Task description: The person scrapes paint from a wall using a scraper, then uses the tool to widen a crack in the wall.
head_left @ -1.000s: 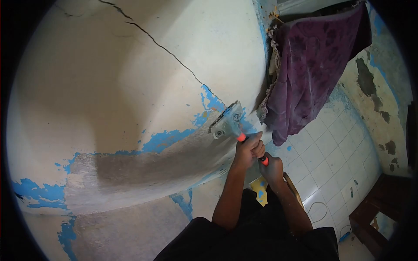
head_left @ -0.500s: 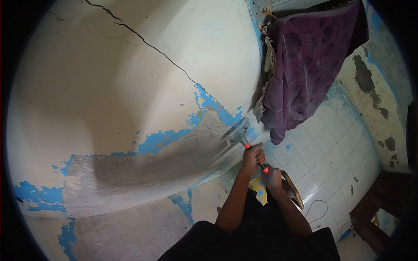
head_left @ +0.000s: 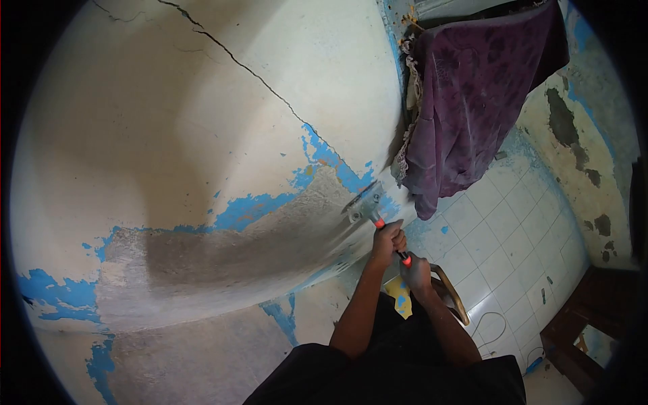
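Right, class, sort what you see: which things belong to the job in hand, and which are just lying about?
In the job:
scraper
left hand, gripping it
right hand, gripping it
patchy wall

Apparently just about:
purple cloth, draped
blue object on the floor, too small to identify

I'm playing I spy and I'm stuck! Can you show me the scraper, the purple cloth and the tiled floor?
Scraper [head_left: 366, 206]: head view, on its metal head.
Purple cloth [head_left: 469, 101]: head view, on its upper middle.
Tiled floor [head_left: 498, 229]: head view, on bare pale tiles.
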